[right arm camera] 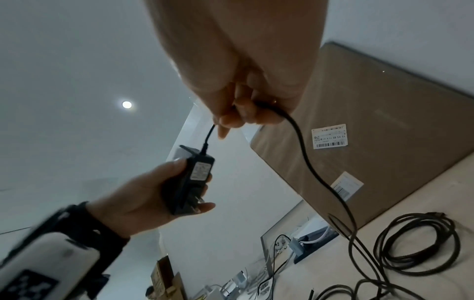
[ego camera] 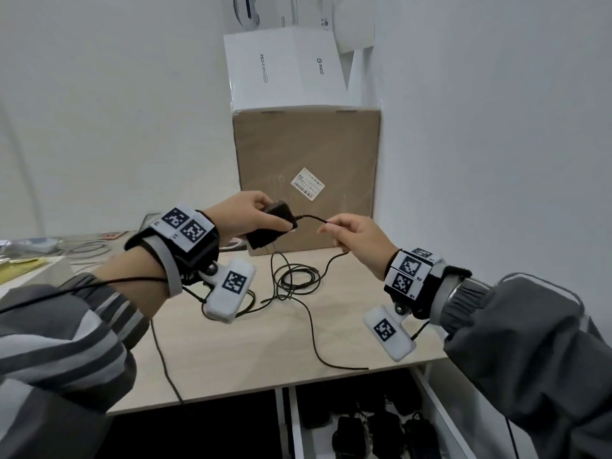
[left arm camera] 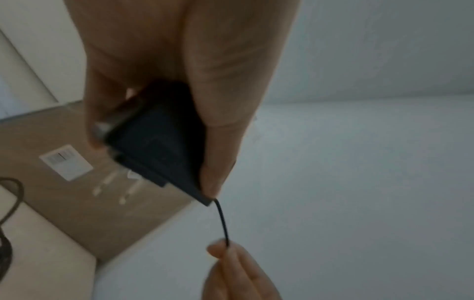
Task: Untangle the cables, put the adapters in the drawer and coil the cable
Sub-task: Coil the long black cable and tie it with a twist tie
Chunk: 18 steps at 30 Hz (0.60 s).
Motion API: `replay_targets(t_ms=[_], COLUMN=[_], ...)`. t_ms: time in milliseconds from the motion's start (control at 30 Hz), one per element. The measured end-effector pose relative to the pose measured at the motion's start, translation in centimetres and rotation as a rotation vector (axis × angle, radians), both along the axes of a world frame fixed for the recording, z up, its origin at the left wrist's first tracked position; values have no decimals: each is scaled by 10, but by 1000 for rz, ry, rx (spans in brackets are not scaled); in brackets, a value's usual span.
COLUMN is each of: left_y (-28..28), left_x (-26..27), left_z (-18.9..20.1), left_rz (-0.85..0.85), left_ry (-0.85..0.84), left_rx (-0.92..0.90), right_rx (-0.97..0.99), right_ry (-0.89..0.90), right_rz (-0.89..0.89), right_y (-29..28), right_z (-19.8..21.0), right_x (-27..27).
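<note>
A black adapter (ego camera: pixel 272 223) is held above the table (ego camera: pixel 347 326), clamped in the curled fingers of the left hand (ego camera: pixel 246 215). Its cable (ego camera: pixel 311 217) leaves the adapter's right end and runs a short way rightward to the right hand (ego camera: pixel 356 241), where it is pinched between thumb and fingers. From there the cable drops to loose loops on the table below. The open drawer (ego camera: pixel 440 422), near and low, already holds other adapters; the left hand is judged better placed for it.
</note>
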<state>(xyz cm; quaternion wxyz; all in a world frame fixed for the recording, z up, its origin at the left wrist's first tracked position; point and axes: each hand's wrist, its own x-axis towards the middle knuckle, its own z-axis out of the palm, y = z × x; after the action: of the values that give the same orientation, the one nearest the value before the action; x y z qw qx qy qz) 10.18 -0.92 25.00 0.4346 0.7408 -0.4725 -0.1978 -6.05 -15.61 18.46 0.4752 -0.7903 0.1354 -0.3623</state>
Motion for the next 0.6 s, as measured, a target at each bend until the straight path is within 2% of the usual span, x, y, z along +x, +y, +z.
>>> replay_targets(t_ms=[67, 167, 267, 400, 533, 600], left_y=[-2, -14, -30, -41, -43, -41], left_x=[7, 2, -10, -11, -5, -12], left_z=[-9, -27, -45, -60, -70, -68], left_rz=[128, 191, 226, 315, 355, 293], left_ry=[56, 94, 33, 9, 3, 145], left_rx=[-112, -207, -259, -285, -266, -297], right_rx=[27, 63, 48, 26, -132, -261], right_ry=[-27, -55, -31, 27, 162, 237], right_rz=[-25, -35, -74, -28, -21, -57], right_y=[2, 11, 21, 35, 40, 40], right_z=[0, 3, 5, 2, -4, -8], right_x=[0, 5, 12, 15, 14, 13])
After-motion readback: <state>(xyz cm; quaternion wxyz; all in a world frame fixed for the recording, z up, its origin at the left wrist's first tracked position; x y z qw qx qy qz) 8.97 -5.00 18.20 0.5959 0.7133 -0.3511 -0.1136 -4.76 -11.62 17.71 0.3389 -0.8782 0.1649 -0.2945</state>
